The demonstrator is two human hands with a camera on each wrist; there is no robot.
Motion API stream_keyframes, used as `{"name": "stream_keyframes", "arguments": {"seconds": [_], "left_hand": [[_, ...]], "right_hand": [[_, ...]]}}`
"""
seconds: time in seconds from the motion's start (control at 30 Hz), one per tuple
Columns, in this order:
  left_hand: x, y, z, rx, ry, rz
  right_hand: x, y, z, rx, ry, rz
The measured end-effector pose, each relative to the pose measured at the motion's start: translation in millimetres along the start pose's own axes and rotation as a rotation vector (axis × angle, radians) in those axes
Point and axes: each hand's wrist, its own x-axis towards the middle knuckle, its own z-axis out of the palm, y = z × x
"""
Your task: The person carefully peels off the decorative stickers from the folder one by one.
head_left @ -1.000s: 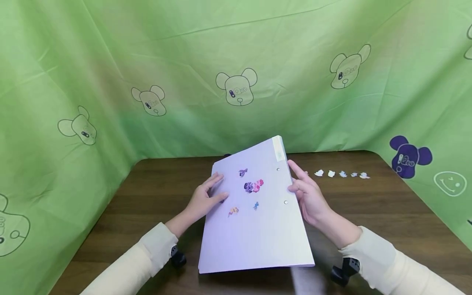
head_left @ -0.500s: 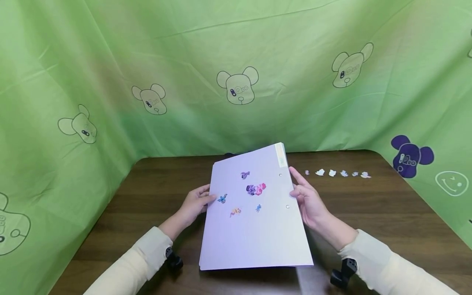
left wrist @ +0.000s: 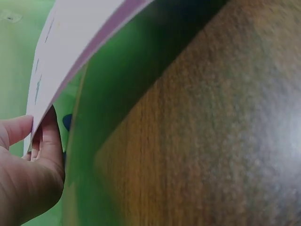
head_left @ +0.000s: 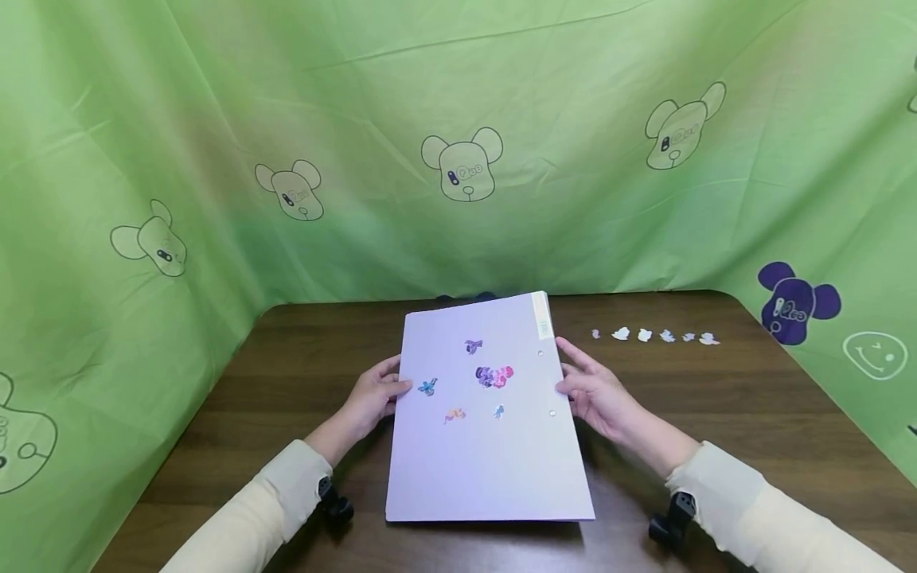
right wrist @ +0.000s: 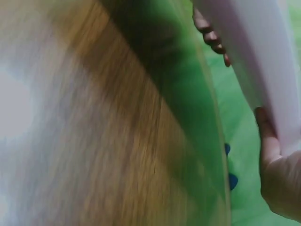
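Note:
Between both hands a pale lilac file folder (head_left: 487,469) is held up off the table, its top leaning away. Pony-like stickers dot its cover: a purple one (head_left: 474,347), a purple and pink pair (head_left: 494,376), a teal one (head_left: 427,387), an orange one (head_left: 454,415) and a small blue one (head_left: 499,411). My left hand (head_left: 368,402) pinches the left edge, thumb in front and fingers behind. At the right edge my right hand (head_left: 602,402) grips with its thumb on the cover. In the left wrist view the folder (left wrist: 75,37) bends slightly.
Several small cut-out pieces (head_left: 645,337) lie in a row on the brown wooden table (head_left: 688,398), at the back right. A green printed cloth (head_left: 458,247) hangs behind the table and along its sides.
My left hand has moved from the cover to the left edge, uncovering the teal sticker. The folder's top has come down and the folder has shifted slightly left, with my right hand following.

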Motion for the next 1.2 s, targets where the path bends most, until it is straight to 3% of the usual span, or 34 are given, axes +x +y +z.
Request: {"name": "stream_keyframes", "arguments": {"seconds": [0.4, 0.9, 1.2], "left_hand": [[1.3, -2.5, -1.4, -0.021, -0.045, -0.016], [4.9, -7.6, -6.8, 0.072, -0.052, -0.077], [6.7, -9.3, -6.6, 0.188, -0.031, -0.057]], "right_hand": [[3.0, 1, -20, -0.374, 0.122, 0.151], [4.8, 8, -24, -0.508, 0.221, 0.178], [5.1, 10, -22, -0.55, 0.228, 0.184]]}}
